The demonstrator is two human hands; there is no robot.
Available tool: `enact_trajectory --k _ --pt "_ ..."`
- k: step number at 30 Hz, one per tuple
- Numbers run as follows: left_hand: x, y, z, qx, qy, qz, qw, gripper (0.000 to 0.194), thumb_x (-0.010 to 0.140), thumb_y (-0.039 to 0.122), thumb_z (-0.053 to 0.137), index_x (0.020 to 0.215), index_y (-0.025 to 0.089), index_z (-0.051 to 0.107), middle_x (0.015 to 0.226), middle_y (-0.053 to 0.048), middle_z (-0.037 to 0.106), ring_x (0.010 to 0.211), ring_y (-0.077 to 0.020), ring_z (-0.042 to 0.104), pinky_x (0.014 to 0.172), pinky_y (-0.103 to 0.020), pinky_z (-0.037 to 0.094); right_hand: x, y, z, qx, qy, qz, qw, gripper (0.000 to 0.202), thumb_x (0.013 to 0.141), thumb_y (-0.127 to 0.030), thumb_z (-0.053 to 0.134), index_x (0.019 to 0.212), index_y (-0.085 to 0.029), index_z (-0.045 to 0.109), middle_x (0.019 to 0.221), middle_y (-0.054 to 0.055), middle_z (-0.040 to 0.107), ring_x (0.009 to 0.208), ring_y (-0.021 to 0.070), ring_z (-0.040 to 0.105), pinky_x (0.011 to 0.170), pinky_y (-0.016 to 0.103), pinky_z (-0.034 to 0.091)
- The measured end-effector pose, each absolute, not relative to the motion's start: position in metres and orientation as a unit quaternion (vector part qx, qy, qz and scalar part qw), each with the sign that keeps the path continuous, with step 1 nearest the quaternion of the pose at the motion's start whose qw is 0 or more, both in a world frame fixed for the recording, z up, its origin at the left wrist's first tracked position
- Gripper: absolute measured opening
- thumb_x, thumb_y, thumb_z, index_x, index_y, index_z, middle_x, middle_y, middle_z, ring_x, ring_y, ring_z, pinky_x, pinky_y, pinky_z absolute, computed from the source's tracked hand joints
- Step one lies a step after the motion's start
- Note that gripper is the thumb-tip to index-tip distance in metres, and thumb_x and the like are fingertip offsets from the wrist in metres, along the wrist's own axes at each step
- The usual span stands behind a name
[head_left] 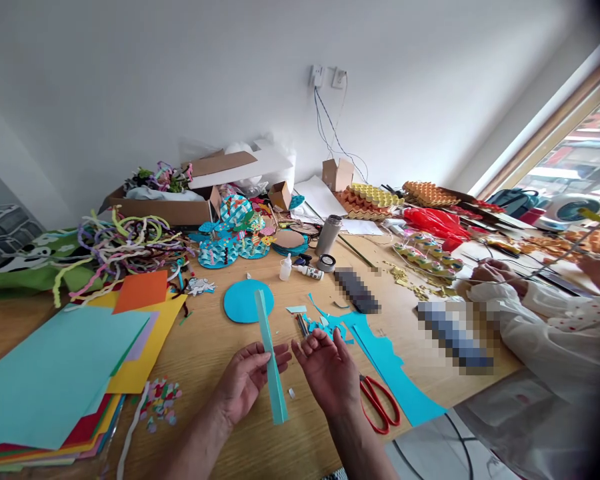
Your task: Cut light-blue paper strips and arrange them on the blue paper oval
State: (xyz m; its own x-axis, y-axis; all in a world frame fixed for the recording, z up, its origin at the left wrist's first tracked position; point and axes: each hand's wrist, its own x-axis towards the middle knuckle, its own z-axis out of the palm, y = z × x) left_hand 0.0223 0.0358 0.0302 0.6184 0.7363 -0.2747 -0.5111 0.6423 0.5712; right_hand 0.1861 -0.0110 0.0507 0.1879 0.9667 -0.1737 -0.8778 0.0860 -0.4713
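Note:
My left hand [247, 377] holds a narrow folded strip of light mint paper [270, 360] upright between thumb and fingers. To its right, my right hand [327, 373] is raised palm up with curled, parted fingers, touching nothing. Behind the strip a blue paper circle [241, 301] lies on the wooden table. Red-handled scissors [379, 403] rest just right of my right wrist. A cut blue paper sheet [397, 373] stretches beside them, with small blue scraps [325, 327] beyond my hands.
Stacked coloured paper [55, 367] and confetti [163, 400] lie left. Farther back are pipe cleaners [125, 243], a cardboard box [165, 210], a glue bottle [285, 268] and a grey thermos [329, 235]. At right, another person's sleeves [540, 327] reach over the table.

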Motion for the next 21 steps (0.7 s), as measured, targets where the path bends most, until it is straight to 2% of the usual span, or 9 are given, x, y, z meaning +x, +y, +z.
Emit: enact_trajectory --k 7,15,18,21 --pt "0.023 0.035 0.032 0.209 0.238 0.357 0.879 0.007 0.072 0.014 0.072 0.076 0.013 0.066 0.100 -0.014 0.073 0.108 -0.0301 0.063 0.108 -0.047 0.035 0.179 -0.015 0.046 -0.230 -0.083 0.652 0.718 0.031 0.078 -0.049 0.066 0.077 -0.019 0.071 0.067 0.000 0.062 0.066 0.0139 0.057 0.082 0.036 0.048" --pt "0.024 0.036 0.032 0.197 0.290 0.375 0.858 0.011 0.067 0.014 0.075 0.074 0.013 0.066 0.084 -0.011 0.076 0.095 -0.0271 0.069 0.103 -0.043 0.041 0.184 -0.020 0.049 -0.273 -0.113 0.610 0.735 0.032 0.077 -0.050 0.068 0.076 -0.019 0.071 0.067 0.000 0.063 0.067 0.0150 0.058 0.089 0.043 0.046" --pt "0.023 0.036 0.032 0.191 0.295 0.379 0.856 0.011 0.067 0.013 0.074 0.074 0.013 0.066 0.083 -0.011 0.076 0.093 -0.0266 0.070 0.103 -0.043 0.042 0.181 -0.023 0.047 -0.357 -0.175 0.549 0.735 0.026 0.076 -0.046 0.071 0.079 -0.020 0.070 0.070 0.000 0.064 0.071 0.0162 0.059 0.086 0.041 0.047" --pt "0.023 0.036 0.033 0.188 0.285 0.374 0.862 0.009 0.068 0.013 0.073 0.075 0.013 0.066 0.086 -0.012 0.075 0.097 -0.0277 0.068 0.104 -0.043 0.041 0.176 -0.026 0.043 -0.492 -0.318 0.443 0.679 0.018 0.070 -0.033 0.079 0.083 -0.022 0.071 0.074 0.001 0.066 0.074 0.0176 0.059 0.077 0.033 0.045"
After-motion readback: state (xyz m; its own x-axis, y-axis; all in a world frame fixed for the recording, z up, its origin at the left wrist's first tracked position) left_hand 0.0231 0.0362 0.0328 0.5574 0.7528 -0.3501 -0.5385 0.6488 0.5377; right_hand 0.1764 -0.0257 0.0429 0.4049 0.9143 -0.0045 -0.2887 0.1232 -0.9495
